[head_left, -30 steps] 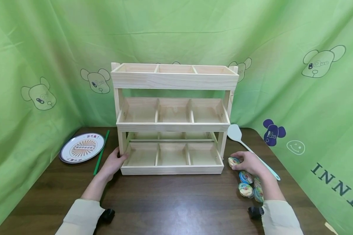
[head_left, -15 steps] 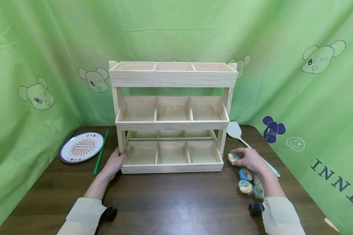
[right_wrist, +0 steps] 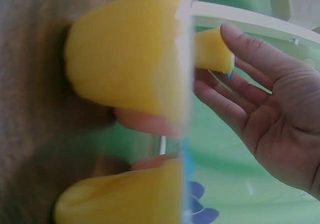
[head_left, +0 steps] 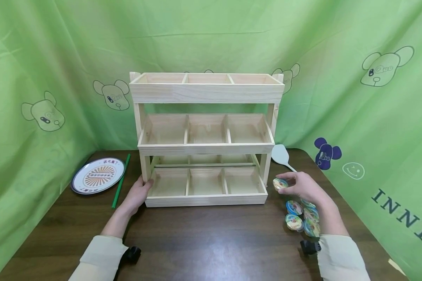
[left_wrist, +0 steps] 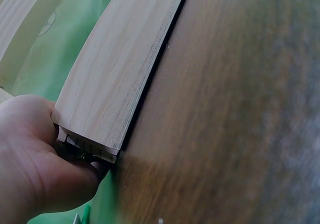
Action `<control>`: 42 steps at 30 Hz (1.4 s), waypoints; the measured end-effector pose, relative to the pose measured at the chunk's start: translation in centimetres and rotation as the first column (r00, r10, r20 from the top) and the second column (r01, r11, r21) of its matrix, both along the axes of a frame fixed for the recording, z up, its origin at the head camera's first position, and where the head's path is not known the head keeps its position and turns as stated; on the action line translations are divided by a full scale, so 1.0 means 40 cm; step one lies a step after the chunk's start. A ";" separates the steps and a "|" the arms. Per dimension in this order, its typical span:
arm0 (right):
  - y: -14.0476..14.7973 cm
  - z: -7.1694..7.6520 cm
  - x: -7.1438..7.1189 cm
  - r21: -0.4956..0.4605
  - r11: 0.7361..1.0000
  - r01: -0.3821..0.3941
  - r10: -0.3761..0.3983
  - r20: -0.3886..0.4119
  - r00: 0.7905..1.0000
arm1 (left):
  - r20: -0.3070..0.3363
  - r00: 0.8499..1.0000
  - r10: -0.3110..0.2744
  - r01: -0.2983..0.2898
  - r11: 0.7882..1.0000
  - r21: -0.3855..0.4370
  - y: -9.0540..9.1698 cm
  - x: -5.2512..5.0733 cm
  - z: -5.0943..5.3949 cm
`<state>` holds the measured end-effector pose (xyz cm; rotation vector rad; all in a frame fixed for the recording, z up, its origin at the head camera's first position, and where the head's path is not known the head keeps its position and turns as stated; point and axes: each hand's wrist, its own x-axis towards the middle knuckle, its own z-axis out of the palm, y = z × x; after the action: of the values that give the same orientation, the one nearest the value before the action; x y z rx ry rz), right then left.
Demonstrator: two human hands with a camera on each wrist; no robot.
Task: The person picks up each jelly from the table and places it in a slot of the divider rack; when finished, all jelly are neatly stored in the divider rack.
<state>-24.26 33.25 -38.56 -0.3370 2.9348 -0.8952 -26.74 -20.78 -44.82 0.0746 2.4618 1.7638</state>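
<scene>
My right hand (head_left: 304, 189) pinches a jelly cup (head_left: 280, 184) with a printed lid, between thumb and fingers, to the right of the wooden rack. Its yellow filling shows in the right wrist view, where the pinched jelly cup (right_wrist: 214, 50) appears behind nearer ones. Several more jelly cups (head_left: 294, 222) lie below that hand, in the crook of its wrist. My left hand (head_left: 138, 195) holds the lower left end of the three-tier wooden rack (head_left: 205, 201). Close up, this left hand (left_wrist: 37, 159) wraps the end of the front board; its fingertips are hidden.
A white spatula (head_left: 280, 155) lies behind the right hand, its handle mostly hidden. At the left are a round white plate (head_left: 81, 185) and a green stick (head_left: 119, 185). Green printed cloth (head_left: 211, 35) hangs behind and along both sides of the dark table (head_left: 197, 242).
My right hand has risen slightly and moved a little right with the jelly cup, uncovering more cups beneath and covering the spatula's handle. The left hand stays at the rack's end.
</scene>
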 end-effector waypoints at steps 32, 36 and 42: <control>-0.116 0.036 -0.002 -0.076 0.982 -0.174 0.170 -0.053 0.984 | 0.002 1.000 0.022 -0.023 0.998 0.066 0.005 0.002 -0.007; -0.127 0.032 -0.009 -0.068 0.980 -0.189 0.185 -0.063 0.981 | 0.000 1.000 0.023 -0.023 0.997 0.072 0.006 0.005 -0.005; -0.147 0.032 -0.017 -0.057 0.976 -0.208 0.203 -0.083 0.976 | -0.007 1.000 0.020 -0.019 0.996 0.085 0.009 0.006 -0.003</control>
<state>-24.94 27.39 -37.29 -0.6804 2.8727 -0.9691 -26.52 -20.40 -44.94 0.0650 2.4012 1.8791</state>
